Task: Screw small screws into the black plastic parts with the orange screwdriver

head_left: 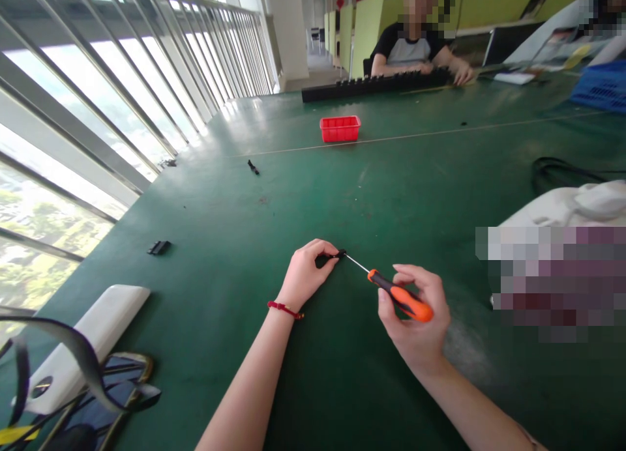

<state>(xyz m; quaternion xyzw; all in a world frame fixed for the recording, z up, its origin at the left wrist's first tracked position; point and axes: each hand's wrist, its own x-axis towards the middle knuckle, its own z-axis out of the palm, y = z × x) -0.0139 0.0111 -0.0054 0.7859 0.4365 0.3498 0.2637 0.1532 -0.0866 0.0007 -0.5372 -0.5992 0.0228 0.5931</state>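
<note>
My left hand (313,265), with a red bracelet at the wrist, is closed in a pinch on a small black part (341,253) low over the green table. What kind of part it is I cannot make out, as the fingers cover some of it. My right hand (420,314) holds a screwdriver (403,299) by its orange and black handle, thumb on one side and fingers on the other. The thin metal shaft slants up to the left, and its tip meets the black part or lies right at it.
On the green table (293,197) are a red bin (340,130), a black clip-like piece (253,167), another black piece (159,247), a white power bank (92,340) and a dark strap (83,353). A person (413,43) sits opposite behind a long black strip (376,84). Railings (195,53) border the left.
</note>
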